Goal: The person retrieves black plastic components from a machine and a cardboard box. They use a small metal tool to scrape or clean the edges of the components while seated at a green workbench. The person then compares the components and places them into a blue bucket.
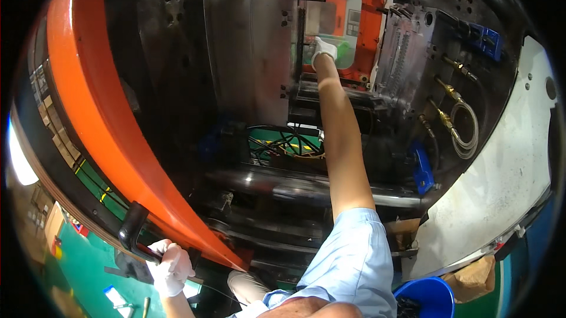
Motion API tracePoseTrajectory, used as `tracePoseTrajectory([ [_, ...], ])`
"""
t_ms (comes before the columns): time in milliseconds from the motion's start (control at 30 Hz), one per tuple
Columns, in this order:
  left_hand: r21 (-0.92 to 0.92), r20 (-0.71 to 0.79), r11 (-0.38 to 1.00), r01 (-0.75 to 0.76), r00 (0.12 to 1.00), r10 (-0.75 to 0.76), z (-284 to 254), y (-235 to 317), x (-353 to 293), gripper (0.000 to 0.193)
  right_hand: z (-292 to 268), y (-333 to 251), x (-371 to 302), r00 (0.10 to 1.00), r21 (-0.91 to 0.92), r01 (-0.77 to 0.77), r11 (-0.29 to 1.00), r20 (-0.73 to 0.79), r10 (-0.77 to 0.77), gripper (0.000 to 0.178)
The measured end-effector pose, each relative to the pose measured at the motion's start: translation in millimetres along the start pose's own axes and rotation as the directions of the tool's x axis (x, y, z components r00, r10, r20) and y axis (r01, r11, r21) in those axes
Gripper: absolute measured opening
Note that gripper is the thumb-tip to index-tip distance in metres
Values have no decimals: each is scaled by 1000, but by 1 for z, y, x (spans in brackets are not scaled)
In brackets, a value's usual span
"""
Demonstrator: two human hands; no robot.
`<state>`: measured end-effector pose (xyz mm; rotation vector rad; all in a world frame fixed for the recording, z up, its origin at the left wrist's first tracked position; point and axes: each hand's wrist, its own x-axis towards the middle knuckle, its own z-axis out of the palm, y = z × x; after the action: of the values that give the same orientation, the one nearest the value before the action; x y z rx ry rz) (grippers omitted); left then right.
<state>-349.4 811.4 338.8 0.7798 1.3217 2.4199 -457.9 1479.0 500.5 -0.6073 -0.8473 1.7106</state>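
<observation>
My left hand (171,268), in a white glove, is closed round the lower end of a black door handle (134,228) on the orange machine door (112,117). My bare right forearm stretches far into the machine, between two steel mould halves. At its end my right hand (325,52), also white-gloved, is bunched close to the inner face of the left mould half (250,46). Its fingers look curled and face away, so whatever they hold is hidden. The right mould half (407,52), with a ridged face, stands apart from that hand.
Behind my right hand is an orange panel with a clear window (348,23). Thick steel bars (283,182) cross below my arm. Hoses with brass fittings (451,105) hang at the right. A blue bin (427,297) and a brown paper bag (471,279) stand at the lower right.
</observation>
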Motion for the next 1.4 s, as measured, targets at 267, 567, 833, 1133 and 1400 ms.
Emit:
tracePoseTrajectory([
  [267,65,82,996,-55,995,50,3,2,0,36,-8,-25,-19,971,-581,104,808,-118,-209,43],
  [567,48,47,999,-17,999,14,8,2,-3,38,-12,-19,-3,999,-105,-31,994,-20,29,13],
  [833,17,50,1000,13,999,-14,15,0,-4,38,-21,-24,24,992,-35,-22,999,121,26,17],
  [1133,66,-4,998,-15,1000,15,18,2,-5,38,-39,-57,15,969,-655,150,741,246,21,20],
  [1400,45,84,997,-70,994,66,11,-7,-2,38,-52,-56,11,794,-614,427,-664,606,-50,47],
])
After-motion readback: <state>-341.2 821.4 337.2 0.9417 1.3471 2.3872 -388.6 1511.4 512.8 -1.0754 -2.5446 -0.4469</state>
